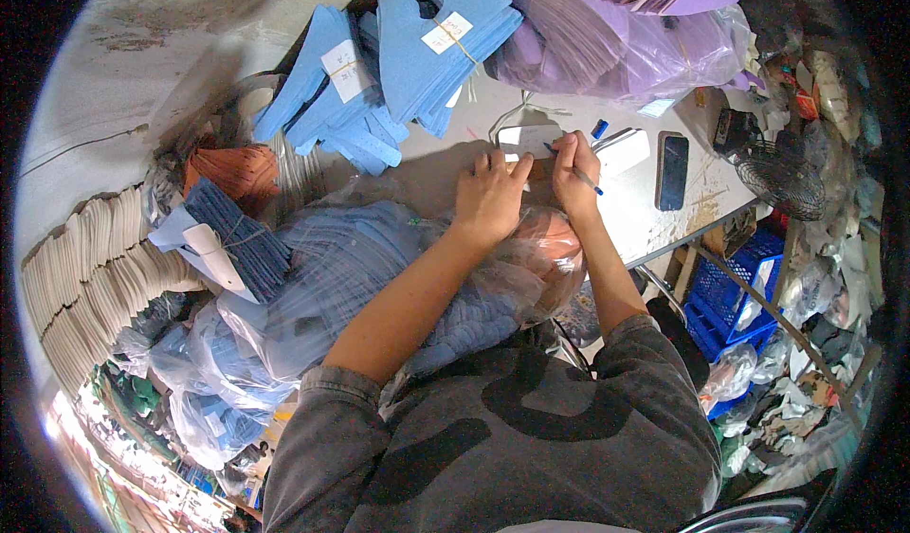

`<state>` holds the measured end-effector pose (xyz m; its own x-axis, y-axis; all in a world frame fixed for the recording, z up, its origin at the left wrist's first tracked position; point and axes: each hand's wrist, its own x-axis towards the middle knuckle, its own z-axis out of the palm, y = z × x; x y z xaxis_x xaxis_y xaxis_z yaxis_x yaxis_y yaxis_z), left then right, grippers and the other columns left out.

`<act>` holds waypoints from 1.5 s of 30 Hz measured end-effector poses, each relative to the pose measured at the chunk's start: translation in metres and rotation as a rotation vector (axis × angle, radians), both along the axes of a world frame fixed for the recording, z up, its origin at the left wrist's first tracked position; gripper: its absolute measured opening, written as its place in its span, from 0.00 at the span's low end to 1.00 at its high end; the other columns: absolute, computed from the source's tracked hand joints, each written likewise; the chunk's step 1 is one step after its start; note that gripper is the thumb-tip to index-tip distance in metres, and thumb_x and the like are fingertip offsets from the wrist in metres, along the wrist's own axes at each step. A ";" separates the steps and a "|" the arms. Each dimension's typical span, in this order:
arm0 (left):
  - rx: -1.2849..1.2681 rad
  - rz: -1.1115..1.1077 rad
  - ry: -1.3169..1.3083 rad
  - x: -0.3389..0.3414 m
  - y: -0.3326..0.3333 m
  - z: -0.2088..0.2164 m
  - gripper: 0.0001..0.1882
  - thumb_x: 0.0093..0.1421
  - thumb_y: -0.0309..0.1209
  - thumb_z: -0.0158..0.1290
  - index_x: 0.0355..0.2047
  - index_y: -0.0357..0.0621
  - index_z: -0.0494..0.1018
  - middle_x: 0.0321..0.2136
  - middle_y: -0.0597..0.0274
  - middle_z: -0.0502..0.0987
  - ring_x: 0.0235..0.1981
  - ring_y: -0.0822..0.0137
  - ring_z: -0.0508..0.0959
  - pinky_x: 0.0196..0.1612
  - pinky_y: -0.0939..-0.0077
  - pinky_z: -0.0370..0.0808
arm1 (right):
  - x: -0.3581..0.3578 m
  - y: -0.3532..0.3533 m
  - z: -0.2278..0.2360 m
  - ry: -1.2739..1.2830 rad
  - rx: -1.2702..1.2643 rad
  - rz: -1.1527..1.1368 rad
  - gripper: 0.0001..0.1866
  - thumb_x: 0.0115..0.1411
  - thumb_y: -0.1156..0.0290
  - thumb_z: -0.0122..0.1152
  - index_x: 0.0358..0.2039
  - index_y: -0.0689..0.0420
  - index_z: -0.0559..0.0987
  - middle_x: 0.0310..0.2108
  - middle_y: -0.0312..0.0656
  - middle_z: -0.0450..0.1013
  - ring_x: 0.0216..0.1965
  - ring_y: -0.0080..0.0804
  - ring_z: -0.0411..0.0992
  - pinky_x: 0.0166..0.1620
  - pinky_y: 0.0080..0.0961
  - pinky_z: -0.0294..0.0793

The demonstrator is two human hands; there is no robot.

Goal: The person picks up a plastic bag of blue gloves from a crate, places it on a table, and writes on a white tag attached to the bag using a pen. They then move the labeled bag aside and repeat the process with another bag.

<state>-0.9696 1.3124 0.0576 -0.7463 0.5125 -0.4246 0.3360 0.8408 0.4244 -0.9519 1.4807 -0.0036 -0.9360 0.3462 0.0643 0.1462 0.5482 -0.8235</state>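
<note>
right hand (573,165) at the table (626,213), fingers closed around a blue pen (580,175) — tip on the small white slip (527,140), just past the knuckles; left hand (489,197) lies flat, fingers spread, pinning that slip's near edge — black phone (672,171) to the right, blue cut-fabric bundles (417,45) stacked beyond

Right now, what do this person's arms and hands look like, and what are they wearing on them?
Both forearms are bare from the elbow down, with no gloves, watch or rings that I can make out on the left hand or the right hand. The sleeves are pushed up to about the elbows. They belong to a grey top with large dark, blotchy patches, like camouflage.
</note>
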 end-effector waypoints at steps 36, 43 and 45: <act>0.736 0.287 0.843 -0.020 -0.137 0.167 0.41 0.44 0.26 0.71 0.61 0.43 0.68 0.59 0.42 0.71 0.59 0.45 0.74 0.62 0.59 0.69 | 0.001 -0.014 0.122 -0.033 -0.483 0.006 0.33 0.76 0.48 0.35 0.39 0.65 0.79 0.29 0.42 0.76 0.28 0.27 0.71 0.36 0.25 0.71; 0.888 0.422 0.454 0.053 -0.153 0.145 0.64 0.42 0.30 0.73 0.72 0.31 0.43 0.72 0.44 0.51 0.72 0.53 0.56 0.71 0.63 0.52 | 0.043 -0.106 0.248 0.055 -0.892 0.229 0.27 0.69 0.56 0.59 0.58 0.65 0.72 0.53 0.44 0.74 0.54 0.29 0.70 0.59 0.25 0.66; 1.309 0.455 -0.006 0.067 -0.165 0.142 0.69 0.42 0.45 0.75 0.72 0.31 0.41 0.73 0.49 0.47 0.73 0.54 0.51 0.72 0.63 0.48 | 0.050 -0.115 0.268 0.015 -0.704 0.265 0.23 0.67 0.65 0.62 0.57 0.65 0.72 0.51 0.44 0.75 0.51 0.28 0.72 0.57 0.25 0.68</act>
<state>-0.9027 1.1473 0.1993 -0.9533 0.2512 0.1676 0.1377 -0.1322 0.9816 -0.9017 1.3658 0.2639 -0.9945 0.0733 -0.0752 0.0683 -0.0929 -0.9933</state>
